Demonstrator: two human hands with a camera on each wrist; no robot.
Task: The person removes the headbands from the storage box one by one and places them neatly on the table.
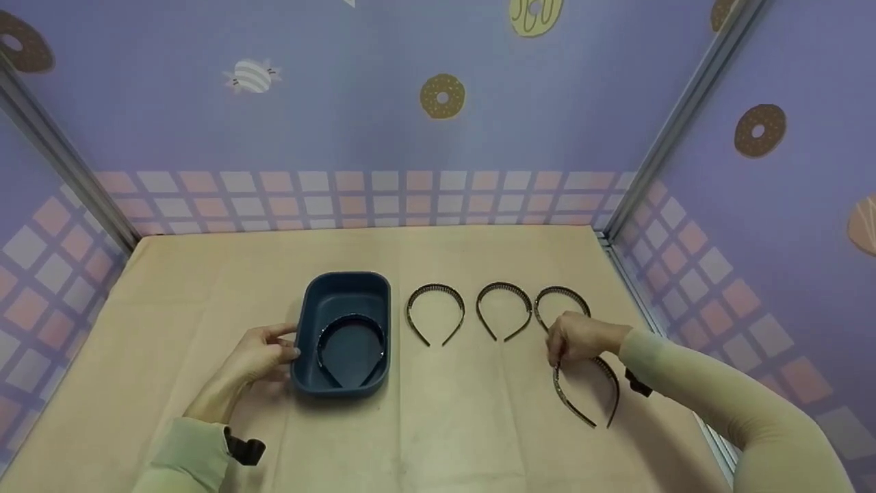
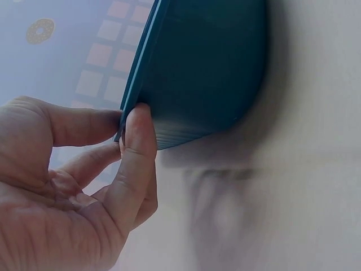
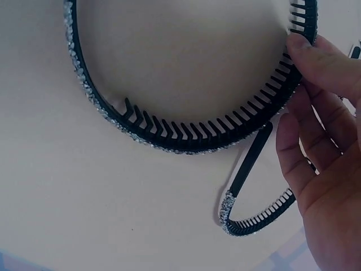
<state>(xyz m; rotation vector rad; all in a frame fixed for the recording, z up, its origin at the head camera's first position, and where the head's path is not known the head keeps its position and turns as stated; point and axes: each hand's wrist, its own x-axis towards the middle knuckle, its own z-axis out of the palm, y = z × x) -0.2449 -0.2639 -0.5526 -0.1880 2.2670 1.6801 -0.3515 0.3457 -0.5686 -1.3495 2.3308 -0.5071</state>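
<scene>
My left hand [image 1: 256,357] pinches the left rim of a dark blue rectangular tub [image 1: 299,342]; the left wrist view shows thumb and fingers on either side of the tub's rim [image 2: 131,96]. Inside the tub lies a headband [image 1: 351,317]. Over on the right, my right hand [image 1: 580,335] holds a black toothed headband [image 1: 565,400] near the top of its curve. In the right wrist view, thumb and fingers pinch this headband [image 3: 186,144], whose outer side is covered with glittery stones. Partly behind that hand lies another headband [image 1: 562,290].
Two more headbands lie between the tub and my right hand, one headband [image 1: 436,287] beside the tub and one headband [image 1: 503,286] further right. A cream cloth covers the table [image 1: 452,424]. Patterned purple walls [image 1: 356,137] with metal posts [image 1: 684,116] enclose the back and sides.
</scene>
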